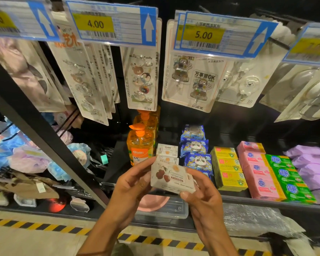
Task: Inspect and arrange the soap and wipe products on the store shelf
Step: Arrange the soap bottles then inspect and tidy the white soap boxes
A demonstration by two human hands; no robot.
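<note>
A white wipe pack with brown fruit pictures is held in front of the shelf by both hands. My left hand grips its left end, and my right hand pinches its right end and lower edge. Behind it, two matching white packs lie in a row on the black shelf. To their right lie blue panda wipe packs, then yellow soap boxes, pink soap bars, green soap bars and purple packs.
Orange soap pump bottles stand left of the white packs. Carded hooks hang above under price tags. A black upright divides off bath sponges on the left. A clear box sits on the lower shelf.
</note>
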